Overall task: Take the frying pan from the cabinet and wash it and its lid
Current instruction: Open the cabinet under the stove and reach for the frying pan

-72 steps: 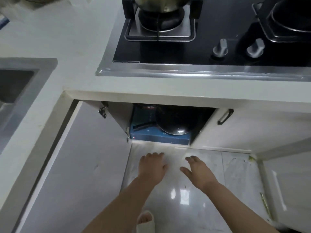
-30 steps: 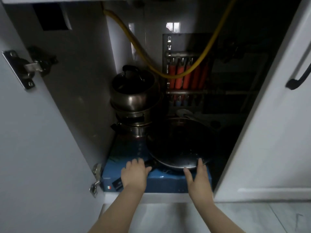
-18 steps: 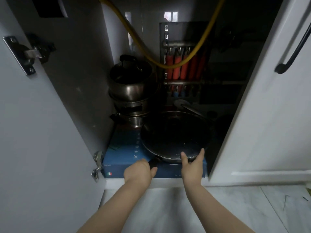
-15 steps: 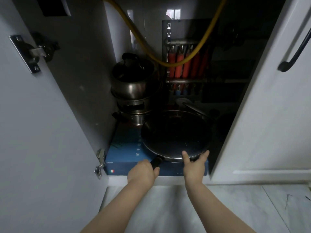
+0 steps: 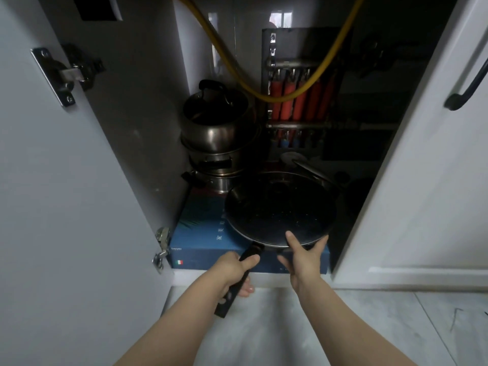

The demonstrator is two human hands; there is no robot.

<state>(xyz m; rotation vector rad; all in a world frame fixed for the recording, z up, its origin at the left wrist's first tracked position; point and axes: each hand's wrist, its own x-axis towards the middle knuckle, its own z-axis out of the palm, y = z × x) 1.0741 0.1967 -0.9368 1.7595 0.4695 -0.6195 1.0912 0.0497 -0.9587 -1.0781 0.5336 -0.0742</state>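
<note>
A dark frying pan point(image 5: 280, 207) with a glass lid on it rests on a blue box point(image 5: 200, 249) at the front of the open cabinet. Its black handle point(image 5: 232, 294) points out toward me. My left hand point(image 5: 232, 270) is wrapped around that handle. My right hand point(image 5: 303, 257) grips the pan's near rim, thumb on top of the lid's edge and fingers underneath.
A stack of steel pots point(image 5: 214, 143) stands behind the pan at the left. A yellow hose point(image 5: 266, 93) loops overhead in front of red pipes point(image 5: 298, 101). Open white doors flank the opening, left point(image 5: 66, 207) and right point(image 5: 422, 194). Pale tiled floor point(image 5: 277, 326) lies below.
I have crouched to the cabinet. My left hand closed on the pan's handle and my right hand took its rim; the pan has slid toward me, its handle now past the cabinet's edge.
</note>
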